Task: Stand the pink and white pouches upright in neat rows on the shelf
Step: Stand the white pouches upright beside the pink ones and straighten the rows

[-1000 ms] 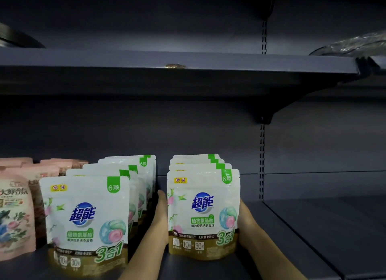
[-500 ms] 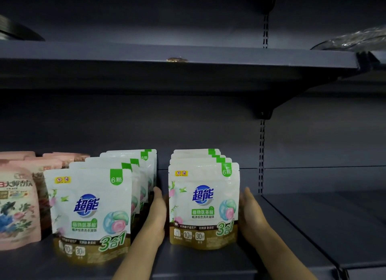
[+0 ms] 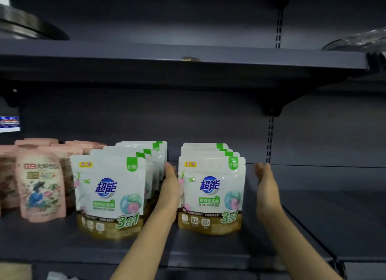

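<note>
Two rows of white pouches with green tabs stand upright on the dark shelf [image 3: 208, 250]. The right row [image 3: 211, 194] holds several pouches one behind another; the left row [image 3: 110, 196] fans back to the right. Pink pouches [image 3: 40, 187] stand upright at the far left. My left hand [image 3: 170, 187] lies flat in the gap between the two white rows, touching the right row's left side. My right hand [image 3: 266, 185] is open, fingers up, a short way right of that row and apart from it.
An upper shelf [image 3: 188, 58] overhangs closely above. A slotted upright [image 3: 270, 139] divides this bay from the bare shelf [image 3: 338, 217] to the right. A dark round object [image 3: 31, 26] and clear plastic [image 3: 359, 39] sit on the upper shelf.
My right hand has come off the right row's side and moved to the right, now apart from it. My left hand stays against the row's left side. The camera has drawn back slightly.
</note>
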`<state>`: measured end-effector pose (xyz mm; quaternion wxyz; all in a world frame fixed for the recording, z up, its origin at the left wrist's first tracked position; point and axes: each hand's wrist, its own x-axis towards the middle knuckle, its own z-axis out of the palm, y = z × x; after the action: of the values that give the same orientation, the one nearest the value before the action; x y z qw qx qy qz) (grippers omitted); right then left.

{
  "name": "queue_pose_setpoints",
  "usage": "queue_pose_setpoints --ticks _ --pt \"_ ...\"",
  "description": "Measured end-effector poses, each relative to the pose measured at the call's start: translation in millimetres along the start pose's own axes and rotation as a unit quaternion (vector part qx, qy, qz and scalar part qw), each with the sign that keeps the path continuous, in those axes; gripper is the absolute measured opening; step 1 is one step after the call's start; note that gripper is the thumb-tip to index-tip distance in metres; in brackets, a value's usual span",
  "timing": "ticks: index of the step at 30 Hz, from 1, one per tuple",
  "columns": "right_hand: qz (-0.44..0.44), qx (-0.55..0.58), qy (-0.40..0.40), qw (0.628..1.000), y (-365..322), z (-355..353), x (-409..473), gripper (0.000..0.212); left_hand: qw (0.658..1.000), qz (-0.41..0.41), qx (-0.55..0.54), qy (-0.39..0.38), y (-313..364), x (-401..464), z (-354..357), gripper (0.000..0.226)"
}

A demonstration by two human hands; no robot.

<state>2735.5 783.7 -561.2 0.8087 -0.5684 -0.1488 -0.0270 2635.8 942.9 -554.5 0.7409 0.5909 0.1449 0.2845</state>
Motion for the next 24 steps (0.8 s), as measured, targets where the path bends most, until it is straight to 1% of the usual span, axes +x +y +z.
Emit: queue_pose_setpoints --ticks 3,5,8,10,13,17,19,21,24 --pt "-0.113 -0.040 0.004 0.993 -50 14 -15 0.039 0.992 0.095 0.069 0.055 36 -24 13 0.057" --pt "-0.168 -0.049 0.000 0.985 -72 25 -27 0.032 0.983 0.147 0.084 0.073 58 -37 22 0.056" --pt "-0.218 -0.042 -0.015 0.975 -101 44 -45 0.023 0.965 0.233 0.086 0.083 88 -61 31 0.045" --pt "-0.232 -0.037 -0.041 0.971 -110 59 -57 0.021 0.948 0.295 0.076 0.090 105 -76 30 0.034" --pt "-0.217 -0.022 -0.096 0.971 -109 82 -76 0.023 0.929 0.347 0.078 0.106 121 -94 15 0.018" --pt "-0.161 -0.038 -0.161 0.973 -88 106 -96 0.031 0.911 0.368 0.092 0.163 128 -98 -28 0.018" --pt "-0.125 -0.064 -0.181 0.973 -73 112 -106 0.034 0.911 0.353 0.080 0.198 129 -91 -59 0.019" --pt "-0.089 -0.071 -0.186 0.976 -60 119 -116 0.031 0.917 0.322 0.062 0.225 129 -83 -91 0.020" --pt "-0.050 -0.071 -0.170 0.982 -50 137 -125 0.024 0.928 0.286 0.052 0.234 123 -69 -126 0.023"
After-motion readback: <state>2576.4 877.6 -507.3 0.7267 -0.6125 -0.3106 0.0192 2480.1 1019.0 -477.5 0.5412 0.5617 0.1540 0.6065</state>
